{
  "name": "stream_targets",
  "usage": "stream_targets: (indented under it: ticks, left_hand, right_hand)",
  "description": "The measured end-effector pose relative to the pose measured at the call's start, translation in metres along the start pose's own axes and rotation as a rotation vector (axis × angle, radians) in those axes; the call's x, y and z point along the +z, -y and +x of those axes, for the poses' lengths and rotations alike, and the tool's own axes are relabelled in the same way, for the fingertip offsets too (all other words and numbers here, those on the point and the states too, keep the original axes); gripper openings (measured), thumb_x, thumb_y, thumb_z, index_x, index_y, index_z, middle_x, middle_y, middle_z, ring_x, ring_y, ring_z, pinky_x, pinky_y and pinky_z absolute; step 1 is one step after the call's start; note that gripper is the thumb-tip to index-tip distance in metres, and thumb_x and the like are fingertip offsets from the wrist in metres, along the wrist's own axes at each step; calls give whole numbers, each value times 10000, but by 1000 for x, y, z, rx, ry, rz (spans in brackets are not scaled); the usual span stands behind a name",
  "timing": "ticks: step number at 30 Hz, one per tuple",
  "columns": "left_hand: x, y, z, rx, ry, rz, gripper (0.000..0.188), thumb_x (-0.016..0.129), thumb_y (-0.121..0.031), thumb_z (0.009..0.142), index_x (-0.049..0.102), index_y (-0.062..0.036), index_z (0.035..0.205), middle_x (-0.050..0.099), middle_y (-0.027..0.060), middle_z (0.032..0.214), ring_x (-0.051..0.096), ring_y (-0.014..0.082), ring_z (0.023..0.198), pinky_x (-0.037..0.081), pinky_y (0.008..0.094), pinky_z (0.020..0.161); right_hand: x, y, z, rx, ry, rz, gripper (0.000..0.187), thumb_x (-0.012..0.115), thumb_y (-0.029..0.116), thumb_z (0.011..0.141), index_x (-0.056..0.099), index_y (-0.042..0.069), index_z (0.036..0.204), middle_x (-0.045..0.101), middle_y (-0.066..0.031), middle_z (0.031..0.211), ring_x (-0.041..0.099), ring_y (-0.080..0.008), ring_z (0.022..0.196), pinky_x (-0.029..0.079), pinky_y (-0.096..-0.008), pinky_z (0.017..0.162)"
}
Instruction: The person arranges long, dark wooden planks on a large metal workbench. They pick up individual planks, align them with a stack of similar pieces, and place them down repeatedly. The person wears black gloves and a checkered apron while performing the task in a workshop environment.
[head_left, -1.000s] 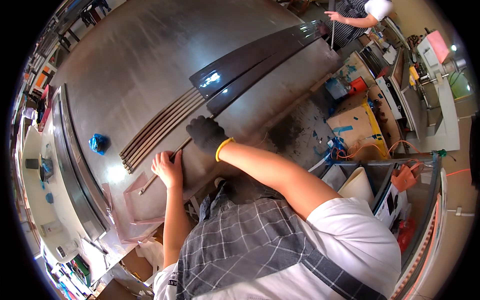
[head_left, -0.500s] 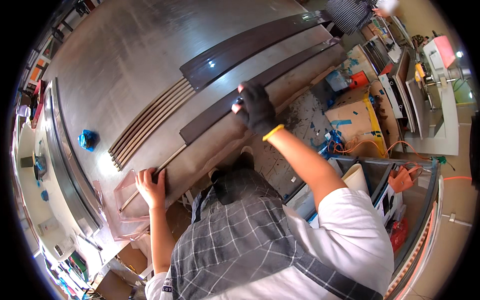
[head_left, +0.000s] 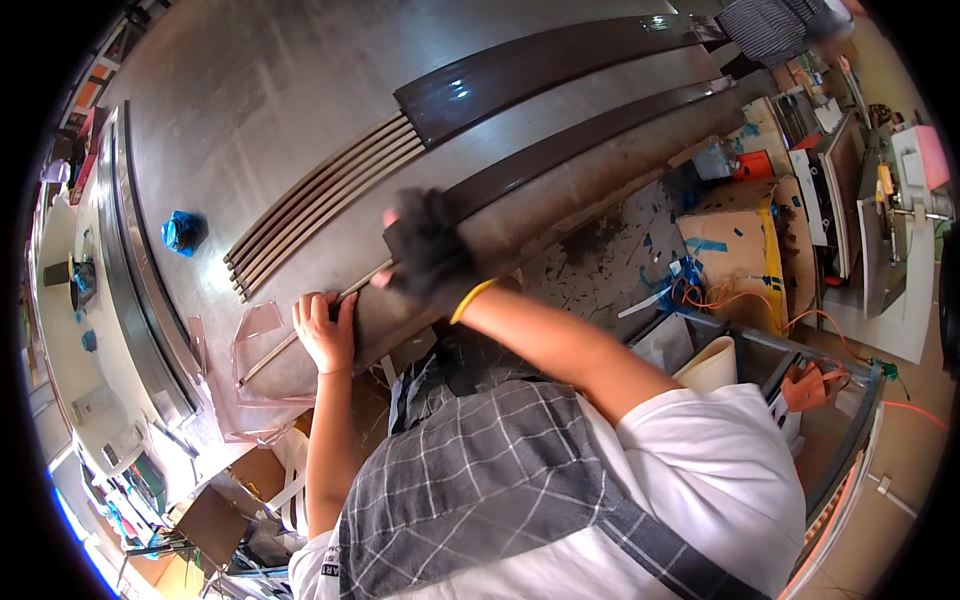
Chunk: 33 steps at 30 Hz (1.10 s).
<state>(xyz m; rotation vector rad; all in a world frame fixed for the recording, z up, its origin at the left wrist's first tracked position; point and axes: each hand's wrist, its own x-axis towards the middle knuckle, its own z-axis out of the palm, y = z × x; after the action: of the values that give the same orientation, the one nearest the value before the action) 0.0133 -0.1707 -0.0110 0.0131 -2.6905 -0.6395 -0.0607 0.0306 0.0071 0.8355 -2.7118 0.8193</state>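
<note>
My left hand (head_left: 325, 330) is closed around a thin light-brown rod (head_left: 268, 360) near the table's front edge. The rod runs from a piece of clear pinkish plastic (head_left: 240, 345) towards a long, narrow dark-brown strip (head_left: 560, 155). At the strip's left end, my right hand (head_left: 430, 250), in a black glove with bare fingertips, spans the strip between thumb and fingers; motion blurs it. The glove hides where rod and strip meet. Beyond lies a wider dark-brown strip (head_left: 560, 80), with several similar rods (head_left: 325, 205) side by side reaching out from its left end.
The large metal table (head_left: 270, 70) carries a crumpled blue bundle (head_left: 181, 232) at left. On the right stand a cardboard box (head_left: 735, 245), an orange cable (head_left: 715, 298) and a metal-framed bin (head_left: 850, 420). Another person's striped sleeve (head_left: 765, 28) shows at the far right.
My right hand has moved left and nearer along the narrow strip, to its end beside the rod. My left hand still grips the rod. The whole view has shifted slightly.
</note>
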Motion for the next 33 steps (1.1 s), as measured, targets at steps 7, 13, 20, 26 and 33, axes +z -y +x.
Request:
stream_targets:
  ticks: [7,13,20,26,33]
  left_hand:
    - [2,2,2,24,32,31,256,713,-231,721,550,-37,758,543,110,791,498,332,801,408,421,735]
    - [-10,1,5,21,145,106,215,701,-194,752,554,-40,778,546,117,798,504,328,803,418,426,737]
    - [-25,2,9,45,350,274,217,650,-217,804,542,-31,779,539,131,794,516,335,781,422,440,693]
    - [-37,0,26,-39,596,465,221,640,-225,802,546,-25,805,556,127,818,527,332,793,431,442,688]
    - [-44,-11,43,-249,833,621,183,686,-157,730,583,-12,774,580,137,832,551,328,821,445,431,731]
  right_hand:
    - [28,29,-3,-56,-22,213,779,630,498,707,444,-29,1251,359,-255,1358,264,-403,1311,137,-518,1097]
    - [-74,-139,-11,381,-241,-192,697,643,448,736,439,-20,1211,366,-234,1333,280,-377,1293,163,-505,1093]
    - [-177,-341,-26,599,-178,-444,676,551,425,817,388,-29,1290,299,-226,1410,225,-351,1338,152,-432,1114]
    - [-268,-522,-44,784,-139,-563,684,501,462,826,400,-21,1299,334,-202,1402,241,-331,1336,194,-418,1094]
    - [-340,-666,-66,1035,-241,-251,713,395,546,853,434,-15,1291,401,-230,1356,363,-332,1282,264,-390,1061]
